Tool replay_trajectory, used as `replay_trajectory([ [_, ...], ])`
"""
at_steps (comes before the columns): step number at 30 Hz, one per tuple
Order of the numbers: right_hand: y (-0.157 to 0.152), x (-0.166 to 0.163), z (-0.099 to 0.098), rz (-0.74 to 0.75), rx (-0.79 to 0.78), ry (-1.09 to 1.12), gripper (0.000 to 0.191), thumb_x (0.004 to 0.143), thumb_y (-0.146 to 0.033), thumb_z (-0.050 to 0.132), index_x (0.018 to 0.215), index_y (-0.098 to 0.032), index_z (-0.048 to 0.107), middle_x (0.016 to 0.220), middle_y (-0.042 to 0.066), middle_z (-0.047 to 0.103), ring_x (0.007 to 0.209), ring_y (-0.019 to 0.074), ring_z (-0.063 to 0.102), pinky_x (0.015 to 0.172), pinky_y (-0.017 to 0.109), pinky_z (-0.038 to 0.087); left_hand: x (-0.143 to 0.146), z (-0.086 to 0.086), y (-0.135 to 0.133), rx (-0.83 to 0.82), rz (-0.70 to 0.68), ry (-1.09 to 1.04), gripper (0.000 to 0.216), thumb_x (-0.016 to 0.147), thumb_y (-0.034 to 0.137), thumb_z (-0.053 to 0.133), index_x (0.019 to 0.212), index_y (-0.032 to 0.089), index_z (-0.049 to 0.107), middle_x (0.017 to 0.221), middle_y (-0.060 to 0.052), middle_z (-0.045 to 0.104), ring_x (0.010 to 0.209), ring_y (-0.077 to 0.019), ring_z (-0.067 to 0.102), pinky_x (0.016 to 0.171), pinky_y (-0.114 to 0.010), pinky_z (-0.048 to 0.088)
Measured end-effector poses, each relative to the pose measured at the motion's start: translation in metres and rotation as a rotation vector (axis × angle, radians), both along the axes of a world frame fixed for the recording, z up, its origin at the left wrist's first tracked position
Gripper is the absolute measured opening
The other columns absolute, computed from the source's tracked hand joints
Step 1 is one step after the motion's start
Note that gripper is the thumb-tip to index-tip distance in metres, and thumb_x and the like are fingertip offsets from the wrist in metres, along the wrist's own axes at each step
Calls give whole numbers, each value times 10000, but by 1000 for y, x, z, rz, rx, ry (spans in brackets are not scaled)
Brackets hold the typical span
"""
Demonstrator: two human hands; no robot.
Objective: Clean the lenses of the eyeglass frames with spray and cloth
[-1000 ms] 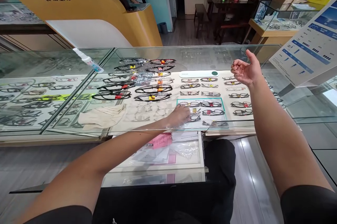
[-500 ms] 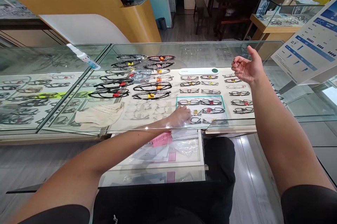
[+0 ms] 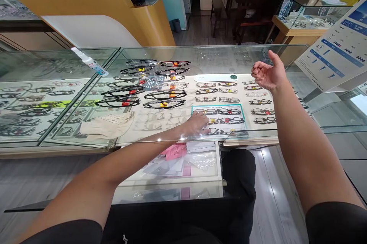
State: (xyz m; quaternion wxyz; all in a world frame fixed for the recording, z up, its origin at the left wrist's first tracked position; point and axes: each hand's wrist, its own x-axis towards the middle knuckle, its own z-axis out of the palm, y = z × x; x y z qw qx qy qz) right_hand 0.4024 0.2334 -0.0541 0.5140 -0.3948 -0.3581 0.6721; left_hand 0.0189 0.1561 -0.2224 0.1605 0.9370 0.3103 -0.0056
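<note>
My left hand [image 3: 197, 123] reaches in under the glass top of a display case [image 3: 200, 57]. Its fingers lie stretched out on a teal-edged tray [image 3: 244, 111] of eyeglass frames, touching a frame in the tray's lower left. My right hand [image 3: 268, 75] hovers above the glass at the right, palm up, fingers curled in, thumb raised, with nothing in it. Several black frames with red and yellow tags [image 3: 164, 95] lie in rows on the glass top to the left of the tray.
A beige cloth [image 3: 107, 125] and a spray bottle [image 3: 89, 62] lie on the glass at left. Below, an open drawer [image 3: 177, 167] holds papers and a pink slip [image 3: 175, 151]. A printed chart [image 3: 338, 53] stands at right. A person sits behind the orange counter [image 3: 114, 11].
My left fingers have slid a little to the right and nearer on the tray. The right hand has hardly moved. The view has tilted slightly down.
</note>
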Motion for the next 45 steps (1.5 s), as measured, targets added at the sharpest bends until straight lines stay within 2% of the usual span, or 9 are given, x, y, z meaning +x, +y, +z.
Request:
replay_trajectory([
  [7, -1, -1, 0, 3, 7, -4, 431, 962, -673, 617, 864, -256, 666, 688, 68, 595, 568, 156, 478, 383, 266, 311, -1, 9, -11, 107, -49, 39, 372, 999, 556, 633, 972, 186, 663, 1011, -147, 736, 1138, -357, 567, 994, -490, 339],
  [14, -2, 1, -1, 15, 28, -7, 440, 880, -666, 689, 811, -231, 699, 671, 70, 621, 558, 147, 495, 405, 244, 349, -1, 45, -41, 144, -45, 173, 425, 1030, 564, 593, 1112, 162, 706, 1547, -197, 590, 1300, -393, 538, 1033, -498, 354],
  [19, -6, 1, 1, 24, 51, -50, 422, 818, -647, 750, 788, -228, 705, 663, 73, 626, 569, 168, 531, 424, 265, 377, -21, 90, -93, -62, -50, 113, 387, 1023, 559, 634, 894, 196, 675, 1180, -142, 752, 1166, -342, 615, 1012, -463, 376],
  [24, -35, -41, 31, 42, 184, -114, 435, 810, -646, 796, 769, -222, 712, 661, 77, 609, 601, 174, 555, 493, 301, 470, -67, 138, -139, -326, -26, 23, 384, 1003, 549, 676, 802, 225, 633, 815, -41, 717, 856, -250, 659, 852, -370, 412],
  [27, -78, -106, 49, 161, 376, -253, 426, 850, -647, 766, 731, -241, 725, 697, 92, 645, 648, 214, 593, 587, 385, 572, -101, 161, -153, -338, 82, -69, 365, 1029, 524, 636, 821, 225, 640, 866, -33, 727, 804, -216, 653, 734, -331, 396],
  [30, -137, -184, 48, 241, 756, -585, 265, 954, -488, 707, 783, -293, 762, 782, 67, 715, 757, 258, 675, 761, 476, 621, -130, 176, -158, -328, 279, -216, 360, 1081, 489, 540, 886, 217, 672, 915, -32, 745, 831, -203, 662, 715, -317, 411],
  [34, -203, -260, 23, 363, 1529, -1059, 118, 942, -344, 717, 1005, -294, 803, 1211, 90, 818, 1232, 359, 736, 1055, 585, 588, -152, 178, -168, -246, 535, -599, 310, 1077, 493, 572, 1098, 220, 718, 1060, -45, 770, 977, -208, 695, 849, -324, 498],
  [37, -220, -282, 0, 408, 1947, -1177, 228, 972, -236, 647, 1124, -270, 813, 1441, 64, 754, 1464, 275, 630, 1178, 460, 563, -158, 173, -181, -138, 576, -851, 275, 1029, 429, 679, 1198, 218, 727, 1162, -70, 766, 1038, -208, 700, 936, -345, 538],
  [45, -216, -294, -29, 416, 2132, -1278, 297, 997, -213, 620, 1228, -254, 803, 1520, 50, 712, 1562, 206, 530, 1240, 373, 532, -171, 162, -208, -58, 592, -989, 179, 952, 322, 791, 1081, 201, 767, 1071, -70, 800, 978, -204, 734, 888, -340, 565],
])
